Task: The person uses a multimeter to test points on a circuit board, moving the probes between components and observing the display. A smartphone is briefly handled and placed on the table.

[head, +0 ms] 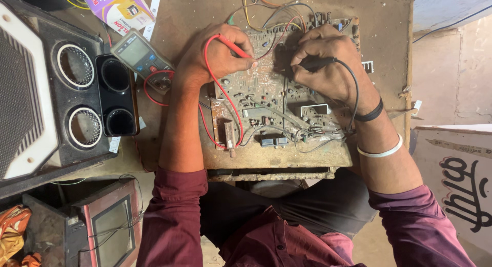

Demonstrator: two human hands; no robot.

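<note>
Circuit board (279, 100), a worn green-brown panel crowded with components and loose wires, lies flat on a small wooden desk (389, 21) directly under both hands, its long axis running left to right across the person's lap. The left hand (212, 56) pinches a red test probe (237, 48) between thumb and fingers, the tip angled down and rightward onto the upper middle of the board. The right hand (328, 62) is closed around a black test probe (315, 64), pointing leftward toward the same patch, so the two tips sit near each other with the hands about equally close to the spot. The red lead (221, 100) loops down over the board's left edge and back up to a grey handheld multimeter (141, 54) lying just left of the left wrist; the black lead (353, 92) curves over the right wrist, which wears a black band and a white bangle. Tangled wires at the board's top edge crowd the probing area. Further left stands a black speaker cabinet (61, 92) with round openings, and a small screen unit (110, 228) sits on the floor below it.
</note>
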